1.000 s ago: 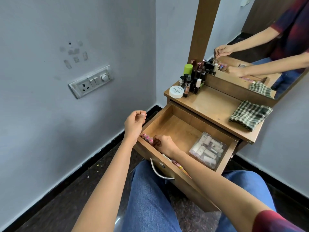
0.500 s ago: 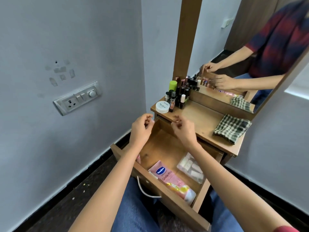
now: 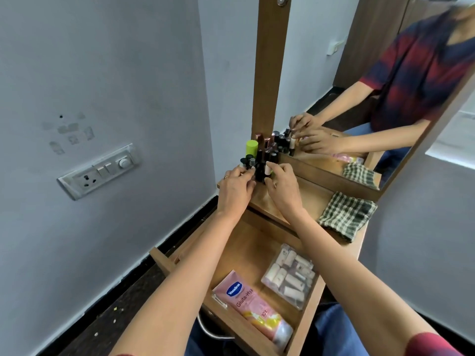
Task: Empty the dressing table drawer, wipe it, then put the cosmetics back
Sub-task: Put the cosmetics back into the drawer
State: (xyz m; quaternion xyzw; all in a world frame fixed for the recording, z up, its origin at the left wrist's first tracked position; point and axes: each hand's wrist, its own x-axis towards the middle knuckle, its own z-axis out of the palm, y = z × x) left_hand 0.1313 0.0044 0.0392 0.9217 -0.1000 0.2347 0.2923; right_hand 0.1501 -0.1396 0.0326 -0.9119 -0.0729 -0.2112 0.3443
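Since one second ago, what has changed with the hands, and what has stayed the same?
Both hands left the drawer and moved up and forward to the bottle cluster on the tabletop. The left hand now touches its front bottles; the right hand pinches a white-capped bottle. The Vaseline tube, clear box and checked cloth stayed in place.

One tube point(image 3: 253, 308), one cloth point(image 3: 347, 214), one white-capped bottle point(image 3: 268, 171)

Pale grey wall point(image 3: 102, 60) fills the left, switchboard point(image 3: 99, 170) mid-left, dark speckled floor point(image 3: 108, 322) lower left, wood-framed mirror point(image 3: 359, 86) upper right.
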